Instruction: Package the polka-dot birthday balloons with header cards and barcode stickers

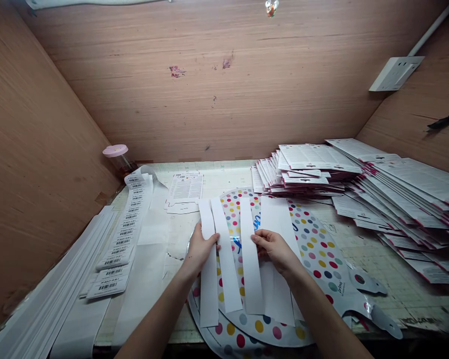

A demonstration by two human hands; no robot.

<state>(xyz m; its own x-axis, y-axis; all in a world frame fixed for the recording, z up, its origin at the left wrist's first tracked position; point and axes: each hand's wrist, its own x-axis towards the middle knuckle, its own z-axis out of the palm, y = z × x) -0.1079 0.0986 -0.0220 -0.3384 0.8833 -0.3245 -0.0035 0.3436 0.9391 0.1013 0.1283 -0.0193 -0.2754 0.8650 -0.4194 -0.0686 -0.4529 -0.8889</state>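
Observation:
My left hand (201, 248) is closed on a long white paper strip (209, 294), its thumb across the front. A second white strip (230, 284) leans beside it, close to the thumb tip. With thumb and fingers, my right hand (277, 249) pinches another white strip (251, 279) by its right edge. More white strips (280, 299) lie in a wider bunch under and behind that hand. Beneath them all are glossy polka-dotted bib-shaped pieces (314, 239), stacked, with rounded bodies and narrow strap ends at the right.
Printed cards (307, 157) stand in stacks at the back right, with more cards (419, 184) fanned along the right. Barcode labels (125, 224) and long white strips (71, 264) lie left. A pink-lidded jar (116, 154), printed sheet (185, 192) and wooden walls (209, 114) are behind.

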